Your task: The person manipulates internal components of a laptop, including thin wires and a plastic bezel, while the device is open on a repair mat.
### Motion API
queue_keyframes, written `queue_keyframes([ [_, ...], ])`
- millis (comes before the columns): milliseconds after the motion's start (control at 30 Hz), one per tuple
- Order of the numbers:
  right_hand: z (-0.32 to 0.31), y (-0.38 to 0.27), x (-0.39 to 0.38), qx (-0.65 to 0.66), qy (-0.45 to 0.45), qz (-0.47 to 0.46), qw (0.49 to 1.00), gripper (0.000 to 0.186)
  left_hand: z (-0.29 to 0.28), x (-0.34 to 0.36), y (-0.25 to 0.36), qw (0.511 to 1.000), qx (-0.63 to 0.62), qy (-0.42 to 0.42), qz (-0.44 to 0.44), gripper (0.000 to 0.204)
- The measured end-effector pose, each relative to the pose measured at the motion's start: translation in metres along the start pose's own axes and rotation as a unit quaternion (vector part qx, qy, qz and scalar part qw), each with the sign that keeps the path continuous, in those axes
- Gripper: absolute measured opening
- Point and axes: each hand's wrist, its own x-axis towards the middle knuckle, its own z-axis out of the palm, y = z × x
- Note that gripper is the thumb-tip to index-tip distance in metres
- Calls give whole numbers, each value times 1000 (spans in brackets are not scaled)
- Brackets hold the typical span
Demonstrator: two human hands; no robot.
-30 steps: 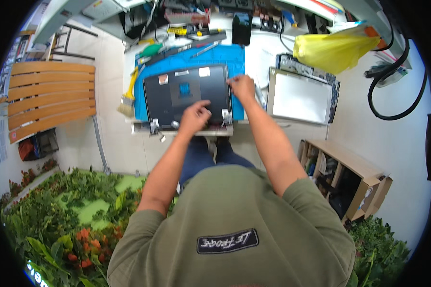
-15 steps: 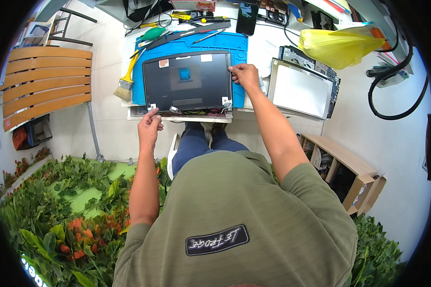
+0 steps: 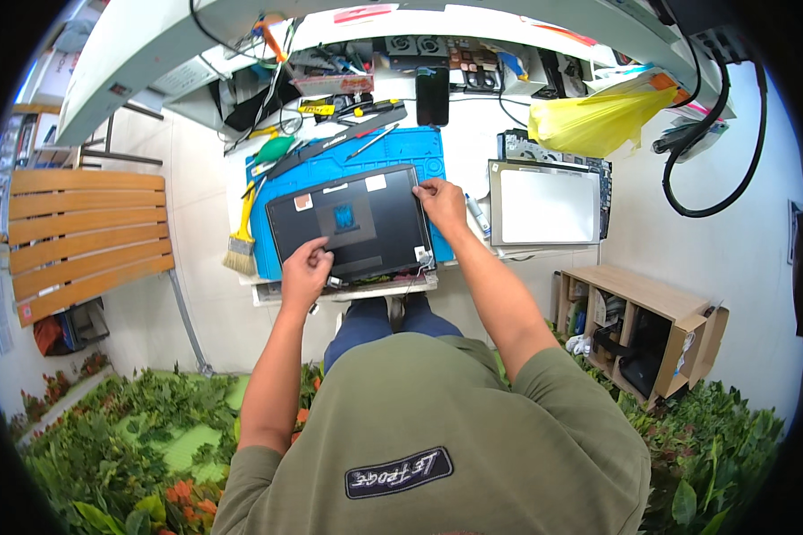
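A dark laptop screen [image 3: 370, 209] with small pale stickers along its edges lies at a slant on a blue work mat [image 3: 419, 147]. My right hand [image 3: 442, 205] is closed on the screen's right edge near the upper corner, thumb and fingers pinching the rim. Over the lower left part of the screen is my left hand [image 3: 305, 275], its fingers curled together; whatever is between them, if anything, is hidden. Loose thin cables and small tabs show along the screen's near edge.
Left of the mat lies a yellow-handled brush [image 3: 239, 250]; a green blower bulb [image 3: 275, 150] and slim tools lie behind the screen. A phone [image 3: 433, 96] is at the back. To the right are a white panel [image 3: 544, 207] over laptop parts and a yellow bag [image 3: 593, 120].
The view has tilted up, showing more of the shelf. The screen has turned slightly, its right side swinging away from me. My left hand has moved from the near left corner inward over the screen.
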Motion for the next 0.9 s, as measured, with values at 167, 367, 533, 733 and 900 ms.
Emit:
queue_keyframes([
  [167,12,-12,13,-14,41,-19,999,23,56,101,65,951,231,-98,181,36],
  [367,10,-15,35,-71,47,-121,989,22,110,193,69,872,365,-154,286,40],
  [533,0,-11,61,-137,-39,-165,976,23,119,218,72,846,429,-238,210,30],
  [733,9,1,63,-52,-35,-85,994,26,124,227,85,821,440,-283,227,29],
  [900,13,2,61,-19,-12,-69,997,22,131,234,88,799,454,-311,242,26],
])
